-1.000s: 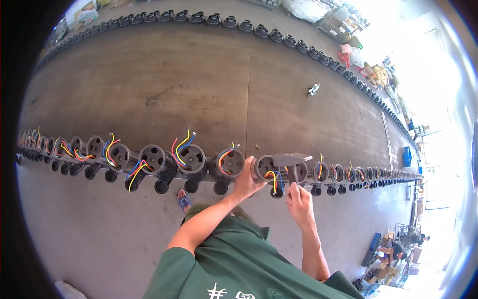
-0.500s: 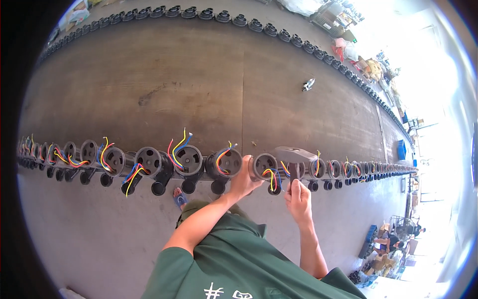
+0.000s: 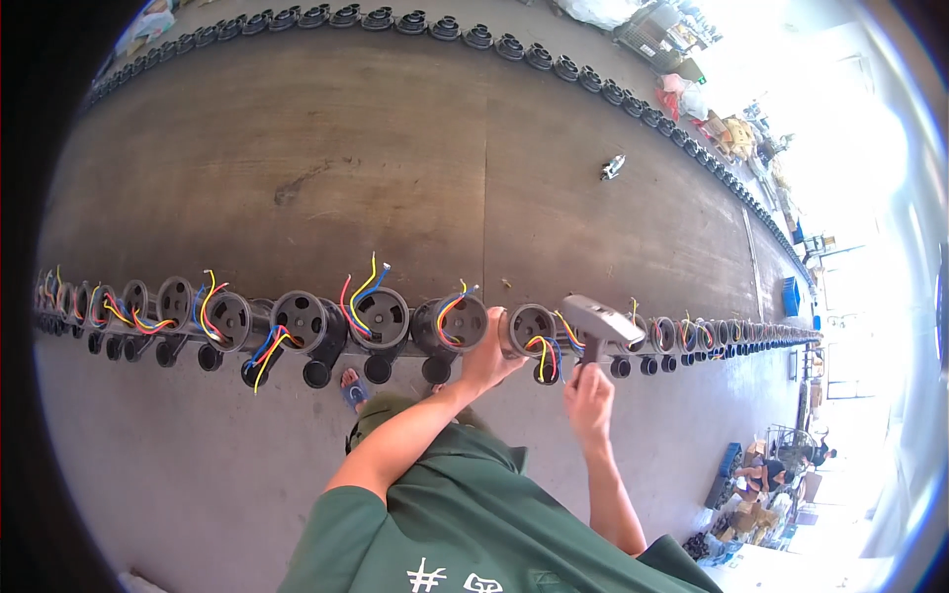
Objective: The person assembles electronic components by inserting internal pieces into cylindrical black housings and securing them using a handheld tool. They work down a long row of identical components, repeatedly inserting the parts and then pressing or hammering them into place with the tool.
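My left hand [image 3: 484, 358] is closed around the left side of a black round plastic housing [image 3: 531, 322] in the near row. Red, yellow and blue wires [image 3: 544, 354] hang over that housing's front edge, and a short pipe-like stub [image 3: 546, 374] juts out below. In my right hand [image 3: 590, 397] is a hammer [image 3: 605, 320], gripped by its dark handle with the grey metal head uppermost. The hammer head is raised just right of the held housing and hides part of the one beside it. I cannot make out any contact between them.
A long brown table [image 3: 395, 168] stretches ahead, with similar wired housings [image 3: 381, 318] lining its near edge. Black ring-shaped parts [image 3: 445, 28] line the far edge. A small silvery object [image 3: 613, 166] lies on the tabletop. At far right are a blue bin [image 3: 791, 296] and people [image 3: 763, 476].
The hammer head has tilted and shifted slightly right and down, showing more of its side. My left hand still grips the same housing. The whole view has shifted a little.
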`<move>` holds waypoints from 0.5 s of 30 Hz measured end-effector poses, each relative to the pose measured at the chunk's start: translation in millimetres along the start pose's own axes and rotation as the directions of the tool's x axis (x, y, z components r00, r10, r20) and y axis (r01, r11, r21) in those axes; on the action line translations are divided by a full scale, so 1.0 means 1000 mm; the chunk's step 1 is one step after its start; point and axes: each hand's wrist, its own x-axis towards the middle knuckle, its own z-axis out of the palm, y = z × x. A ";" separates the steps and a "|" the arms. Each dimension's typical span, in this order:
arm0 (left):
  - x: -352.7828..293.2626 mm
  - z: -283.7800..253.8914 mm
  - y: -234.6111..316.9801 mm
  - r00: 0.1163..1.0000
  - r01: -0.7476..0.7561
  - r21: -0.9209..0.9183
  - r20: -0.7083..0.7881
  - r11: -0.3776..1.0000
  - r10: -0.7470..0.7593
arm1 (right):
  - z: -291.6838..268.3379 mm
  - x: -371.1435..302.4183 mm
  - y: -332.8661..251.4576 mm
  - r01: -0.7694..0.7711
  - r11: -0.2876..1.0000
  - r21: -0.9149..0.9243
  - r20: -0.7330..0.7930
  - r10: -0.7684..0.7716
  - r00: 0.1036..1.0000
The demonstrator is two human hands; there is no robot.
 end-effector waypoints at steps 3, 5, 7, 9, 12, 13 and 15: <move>0.004 0.004 0.003 1.000 0.011 -0.027 -0.005 1.000 -0.011 | 0.009 0.003 0.074 -0.092 0.937 -0.336 0.011 0.101 0.995; 0.007 0.002 -0.002 0.999 0.040 -0.049 -0.007 0.998 -0.040 | 0.011 0.009 0.053 -0.121 0.921 -0.371 0.041 0.146 0.988; 0.004 0.000 -0.003 0.999 -0.001 -0.031 -0.033 1.000 0.000 | 0.008 0.014 0.015 -0.259 0.920 -0.294 0.074 0.292 0.954; 0.005 -0.006 0.003 0.998 -0.041 -0.021 -0.058 0.999 0.039 | 0.007 0.009 -0.027 -0.395 0.897 -0.201 0.082 0.417 0.905; 0.001 -0.002 -0.003 0.999 0.003 -0.037 -0.037 0.999 -0.005 | 0.007 0.002 -0.049 -0.221 0.975 0.019 0.076 0.219 0.973; 0.003 -0.001 -0.004 0.999 -0.004 -0.036 -0.035 0.999 0.003 | 0.008 -0.001 -0.036 -0.112 0.989 -0.100 0.020 0.115 0.993; 0.007 0.001 -0.003 0.999 -0.023 -0.034 -0.028 0.999 0.022 | 0.014 -0.001 0.028 0.113 0.934 -0.338 -0.050 -0.138 0.989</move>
